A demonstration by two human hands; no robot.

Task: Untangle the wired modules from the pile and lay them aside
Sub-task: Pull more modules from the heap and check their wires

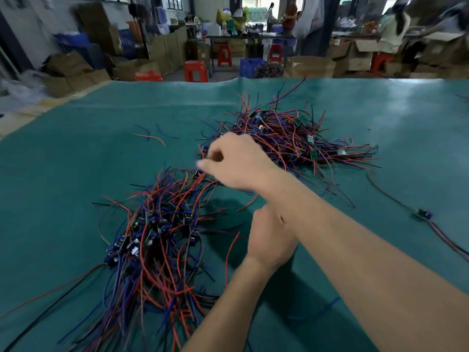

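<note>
Right hand, blurred, pinches wires at the far pile; left hand's grip cannot be told. Draw one module out slowly, avoiding snags.

Right hand crossed over left hand

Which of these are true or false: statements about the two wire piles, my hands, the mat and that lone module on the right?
1. The right hand reaches across over the left hand. True.
2. The far pile shows green boards among its wires. True.
3. The table cover is red. False: it is green.
4. A single wired module lies apart at the right. True.
5. The near pile sits right of both arms. False: it lies to their left.
</note>
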